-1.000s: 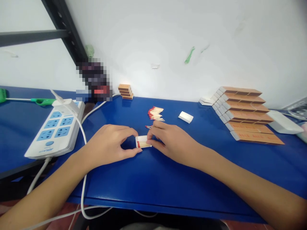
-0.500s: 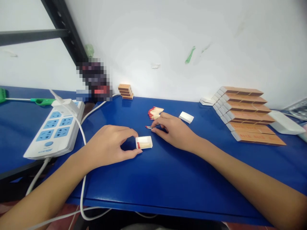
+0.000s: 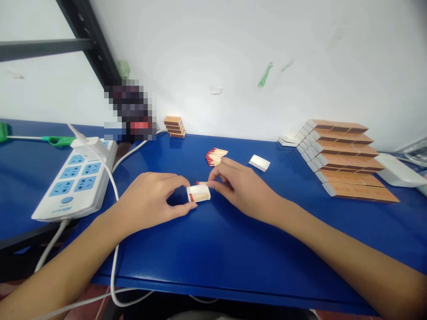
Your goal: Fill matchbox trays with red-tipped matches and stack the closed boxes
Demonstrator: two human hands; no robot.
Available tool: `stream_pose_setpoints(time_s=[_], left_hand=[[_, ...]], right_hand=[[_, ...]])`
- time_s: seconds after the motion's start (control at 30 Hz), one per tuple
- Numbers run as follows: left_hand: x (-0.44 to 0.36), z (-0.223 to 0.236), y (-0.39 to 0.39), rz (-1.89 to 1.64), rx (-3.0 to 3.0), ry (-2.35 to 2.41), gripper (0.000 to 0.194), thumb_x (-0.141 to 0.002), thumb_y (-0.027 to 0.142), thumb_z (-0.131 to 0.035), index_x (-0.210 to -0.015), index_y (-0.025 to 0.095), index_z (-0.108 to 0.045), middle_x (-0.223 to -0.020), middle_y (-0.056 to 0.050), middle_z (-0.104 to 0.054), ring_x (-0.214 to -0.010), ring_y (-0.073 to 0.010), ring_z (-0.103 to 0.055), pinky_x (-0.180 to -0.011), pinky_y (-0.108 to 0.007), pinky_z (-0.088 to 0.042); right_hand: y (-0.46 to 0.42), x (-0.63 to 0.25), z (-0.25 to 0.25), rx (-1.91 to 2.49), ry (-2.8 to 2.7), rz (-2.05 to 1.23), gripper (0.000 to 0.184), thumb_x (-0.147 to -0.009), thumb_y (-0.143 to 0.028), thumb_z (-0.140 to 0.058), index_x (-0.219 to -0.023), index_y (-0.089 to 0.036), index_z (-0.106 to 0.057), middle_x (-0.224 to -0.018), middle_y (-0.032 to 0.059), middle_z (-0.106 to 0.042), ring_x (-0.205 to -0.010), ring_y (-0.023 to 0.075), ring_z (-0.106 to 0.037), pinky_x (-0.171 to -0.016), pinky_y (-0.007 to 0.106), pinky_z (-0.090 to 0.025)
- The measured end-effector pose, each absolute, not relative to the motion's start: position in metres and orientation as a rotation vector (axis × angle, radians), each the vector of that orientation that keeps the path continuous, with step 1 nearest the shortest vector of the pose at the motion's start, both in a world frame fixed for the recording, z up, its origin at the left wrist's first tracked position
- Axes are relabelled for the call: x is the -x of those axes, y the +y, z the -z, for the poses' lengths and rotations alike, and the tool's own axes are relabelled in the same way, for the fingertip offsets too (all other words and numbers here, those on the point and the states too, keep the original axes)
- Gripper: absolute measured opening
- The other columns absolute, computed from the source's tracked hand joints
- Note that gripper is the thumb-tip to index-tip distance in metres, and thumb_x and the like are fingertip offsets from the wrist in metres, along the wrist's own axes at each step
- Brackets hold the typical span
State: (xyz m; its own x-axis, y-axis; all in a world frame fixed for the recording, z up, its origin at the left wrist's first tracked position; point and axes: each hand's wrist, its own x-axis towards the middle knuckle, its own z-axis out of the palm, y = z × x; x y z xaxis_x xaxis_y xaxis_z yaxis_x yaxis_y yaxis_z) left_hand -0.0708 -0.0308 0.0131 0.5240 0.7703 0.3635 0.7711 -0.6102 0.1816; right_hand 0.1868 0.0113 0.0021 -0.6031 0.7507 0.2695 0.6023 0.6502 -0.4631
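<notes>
My left hand (image 3: 160,195) holds a small white matchbox tray (image 3: 199,190) by its left end, thumb and forefinger closed on its corners. Several red-tipped matches lie along the near side of that tray. At the tray's far right corner, my right hand (image 3: 233,182) pinches matches (image 3: 202,183), red heads pointing left, just above the far rim; how many is hard to tell. Behind the hands a loose pile of matches (image 3: 216,157) rests on the blue table (image 3: 213,249). To its right lies another white box piece (image 3: 259,162).
Stacked matchboxes (image 3: 347,162) rise at the right, with a white object (image 3: 398,170) beside them. A smaller matchbox stack (image 3: 175,126) stands by the wall. On the left are a power strip (image 3: 76,182), its white cable (image 3: 116,249) and a green-handled tool (image 3: 60,141).
My right hand has moved left and slightly nearer, bringing the pinched matches from beyond the tray to its far rim. The tray, in my left hand, has shifted slightly.
</notes>
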Motion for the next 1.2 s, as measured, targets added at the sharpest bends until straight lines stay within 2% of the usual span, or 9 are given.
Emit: stream_pose_setpoints(time_s=[0.1,0.27,0.4,0.5,0.63,0.97,1.2], left_hand=[[0.070,-0.013,-0.031,0.660,2.747,-1.373,0.031,-0.090,0.046,-0.079,-0.107,0.020,-0.079,-0.073,0.002,-0.071,-0.056,-0.0131,-0.060,-0.056,-0.027,-0.037],[0.071,-0.012,-0.030,0.653,2.771,-1.374,0.027,-0.091,0.045,-0.078,-0.105,0.022,-0.079,-0.075,0.002,-0.072,-0.059,-0.0133,-0.062,-0.056,-0.027,-0.037],[0.071,-0.012,-0.031,0.646,2.786,-1.373,0.029,-0.090,0.045,-0.079,-0.107,0.022,-0.079,-0.076,0.002,-0.072,-0.060,-0.0135,-0.063,-0.056,-0.027,-0.037],[0.071,-0.012,-0.031,0.644,2.785,-1.366,0.029,-0.090,0.045,-0.079,-0.108,0.022,-0.079,-0.076,0.002,-0.072,-0.059,-0.0130,-0.061,-0.056,-0.027,-0.037],[0.071,-0.012,-0.031,0.634,2.783,-1.360,0.029,-0.090,0.045,-0.079,-0.108,0.022,-0.079,-0.074,0.003,-0.070,-0.057,-0.0124,-0.060,-0.055,-0.027,-0.037],[0.071,-0.012,-0.030,0.604,2.790,-1.390,0.029,-0.091,0.046,-0.077,-0.108,0.023,-0.079,-0.071,0.003,-0.068,-0.059,-0.0132,-0.061,-0.057,-0.027,-0.039],[0.072,-0.012,-0.030,0.604,2.784,-1.402,0.032,-0.092,0.048,-0.075,-0.110,0.022,-0.079,-0.070,0.003,-0.068,-0.061,-0.0144,-0.063,-0.059,-0.027,-0.041]], right_hand=[[0.003,-0.181,-0.004,1.041,-2.507,-0.500,0.007,-0.105,-0.024,-0.062,-0.106,-0.020,-0.068,-0.099,0.0038,-0.062,-0.076,0.0149,-0.056,-0.067,0.029,-0.039],[0.023,-0.195,0.001,0.977,-2.408,-0.494,0.009,-0.105,-0.027,-0.062,-0.106,-0.021,-0.068,-0.094,0.0029,-0.062,-0.076,0.0152,-0.056,-0.069,0.029,-0.041],[0.043,-0.209,0.009,1.009,-2.417,-0.447,0.012,-0.102,-0.025,-0.066,-0.112,-0.021,-0.069,-0.103,0.0046,-0.063,-0.076,0.0149,-0.056,-0.072,0.029,-0.043],[0.047,-0.212,0.013,1.081,-2.467,-0.423,0.007,-0.103,-0.026,-0.064,-0.104,-0.020,-0.069,-0.105,0.0054,-0.062,-0.075,0.0147,-0.056,-0.072,0.029,-0.042],[0.047,-0.213,0.015,1.124,-2.504,-0.402,0.015,-0.104,-0.028,-0.063,-0.093,-0.019,-0.063,-0.103,0.0056,-0.062,-0.074,0.0149,-0.055,-0.069,0.029,-0.040],[0.052,-0.214,0.019,1.211,-2.403,-0.284,0.012,-0.102,-0.030,-0.067,-0.099,-0.019,-0.062,-0.098,0.0038,-0.062,-0.075,0.0159,-0.054,-0.068,0.029,-0.036],[0.051,-0.212,0.016,1.183,-2.418,-0.400,0.016,-0.104,-0.029,-0.064,-0.092,-0.018,-0.064,-0.098,0.0046,-0.062,-0.076,0.0156,-0.056,-0.072,0.029,-0.040]])
